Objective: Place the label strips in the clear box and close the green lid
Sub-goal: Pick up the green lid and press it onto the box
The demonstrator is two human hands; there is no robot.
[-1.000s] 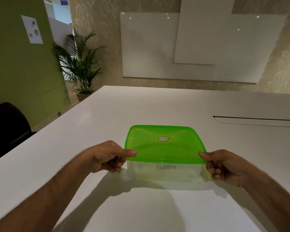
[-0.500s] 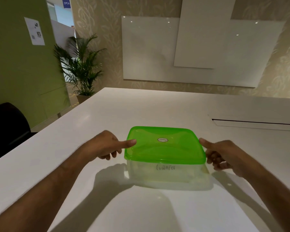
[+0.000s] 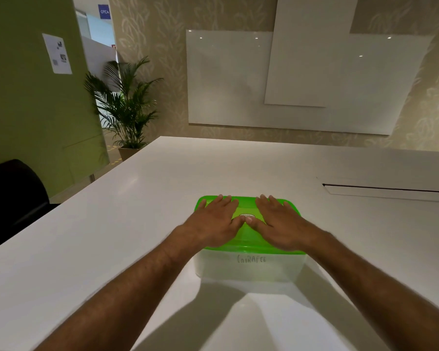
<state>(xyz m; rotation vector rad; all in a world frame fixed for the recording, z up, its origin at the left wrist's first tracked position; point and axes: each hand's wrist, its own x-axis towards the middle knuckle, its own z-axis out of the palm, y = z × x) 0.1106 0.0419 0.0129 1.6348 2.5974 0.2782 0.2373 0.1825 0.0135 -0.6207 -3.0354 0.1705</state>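
Note:
A clear box [image 3: 249,268] with handwriting on its near wall stands on the white table [image 3: 142,211]. The green lid [image 3: 249,245] lies on top of it. My left hand [image 3: 214,219] rests flat, palm down, on the left half of the lid, fingers spread. On the right half my right hand [image 3: 279,220] lies flat the same way. The two thumbs meet near the lid's centre sticker. Label strips inside the box cannot be made out through the cloudy wall.
A long cable slot [image 3: 388,190] is cut into the table at the right. A black chair [image 3: 13,198] stands off the table's left edge. A potted palm [image 3: 124,107] and a whiteboard [image 3: 289,82] are beyond the far edge.
Both hands have left the lid's side edges and moved onto its top, now lying flat with fingers spread. The box has stayed in place.

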